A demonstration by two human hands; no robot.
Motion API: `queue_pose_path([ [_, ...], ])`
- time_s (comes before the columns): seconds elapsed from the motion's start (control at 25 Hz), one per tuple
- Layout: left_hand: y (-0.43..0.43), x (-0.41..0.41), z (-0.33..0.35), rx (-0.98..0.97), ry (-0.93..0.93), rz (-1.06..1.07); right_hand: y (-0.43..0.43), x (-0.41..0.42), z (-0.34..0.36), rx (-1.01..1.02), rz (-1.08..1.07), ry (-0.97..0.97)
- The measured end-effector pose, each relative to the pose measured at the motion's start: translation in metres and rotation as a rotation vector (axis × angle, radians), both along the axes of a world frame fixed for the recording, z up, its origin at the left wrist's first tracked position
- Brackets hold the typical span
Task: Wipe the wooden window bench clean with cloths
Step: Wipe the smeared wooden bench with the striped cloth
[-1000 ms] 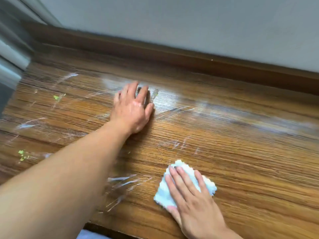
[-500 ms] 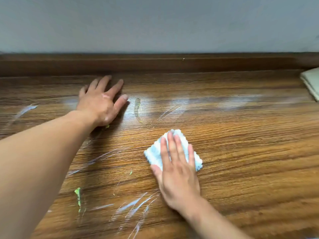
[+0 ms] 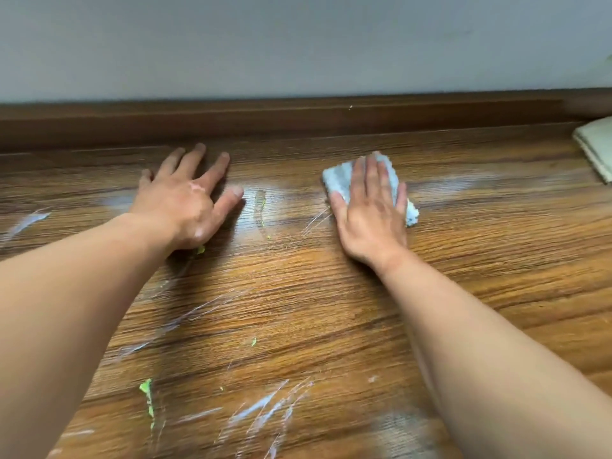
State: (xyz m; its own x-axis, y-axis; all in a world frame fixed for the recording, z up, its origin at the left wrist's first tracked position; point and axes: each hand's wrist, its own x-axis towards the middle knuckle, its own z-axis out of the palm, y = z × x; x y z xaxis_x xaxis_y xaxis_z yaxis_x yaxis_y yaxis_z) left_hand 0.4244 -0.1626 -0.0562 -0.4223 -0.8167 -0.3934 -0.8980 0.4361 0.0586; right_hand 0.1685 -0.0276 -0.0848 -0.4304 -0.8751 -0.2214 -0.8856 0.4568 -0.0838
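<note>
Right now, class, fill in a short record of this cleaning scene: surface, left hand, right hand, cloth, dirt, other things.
surface: wooden bench along a grey wall
left hand: flat on the bench, fingers spread, holding nothing
right hand: flat on the cloth, fingers straight, pressing it down
cloth: small, white, near the back of the bench
dirt: white streaks and green bits, mostly at the near edge and left
other: pale folded thing at the far right, partly out of view

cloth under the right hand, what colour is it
The cloth is pale bluish white, clearest in the head view.
</note>
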Motion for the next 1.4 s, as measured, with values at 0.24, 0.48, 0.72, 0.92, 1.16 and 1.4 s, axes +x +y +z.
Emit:
queue_pose_path([
  [0.24,-0.004,-0.002,0.01,0.086,-0.03,0.003,0.164,0.133,0.014,-0.013,0.585,-0.081],
  [0.48,-0.005,-0.007,0.013,0.117,-0.032,0.007,0.006,0.025,0.009,0.007,0.301,-0.006],
  [0.72,0.0,-0.007,0.013,0.089,-0.057,0.023,0.076,0.11,0.002,-0.113,0.472,-0.052],
  [0.92,-0.002,-0.015,0.023,0.17,-0.103,0.029,0.129,0.062,0.005,-0.113,0.709,-0.021],
  [1.16,-0.003,-0.012,0.02,0.171,-0.095,0.033,-0.044,0.066,0.012,-0.101,0.232,-0.023],
  [1.4,-0.019,-0.007,0.029,0.251,-0.139,-0.026,0.076,0.096,0.008,-0.151,0.797,-0.121],
])
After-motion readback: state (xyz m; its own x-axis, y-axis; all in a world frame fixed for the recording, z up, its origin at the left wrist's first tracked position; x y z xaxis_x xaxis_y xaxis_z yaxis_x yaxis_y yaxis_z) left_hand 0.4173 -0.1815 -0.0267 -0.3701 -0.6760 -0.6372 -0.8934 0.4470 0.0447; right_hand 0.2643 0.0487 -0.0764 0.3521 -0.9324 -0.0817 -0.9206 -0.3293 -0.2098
